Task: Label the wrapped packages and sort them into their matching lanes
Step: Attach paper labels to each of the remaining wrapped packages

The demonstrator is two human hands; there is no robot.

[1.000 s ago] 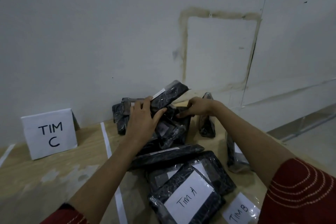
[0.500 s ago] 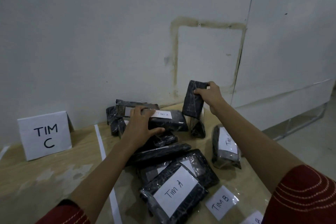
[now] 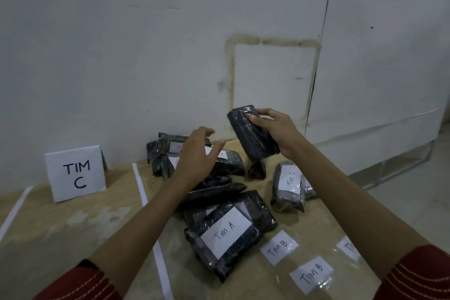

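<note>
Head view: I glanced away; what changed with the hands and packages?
The right hand lifted a black package upward. The left hand released the labelled package and hovers open above it. The TIM C sign and loose labels stayed.

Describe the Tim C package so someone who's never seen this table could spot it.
On the wooden table by the white wall, find the heap of black packages right of the white tape line. Just right of that heap lies the TIM C package; its label reads TIM C, whereas the front package reads TIM A.
</note>
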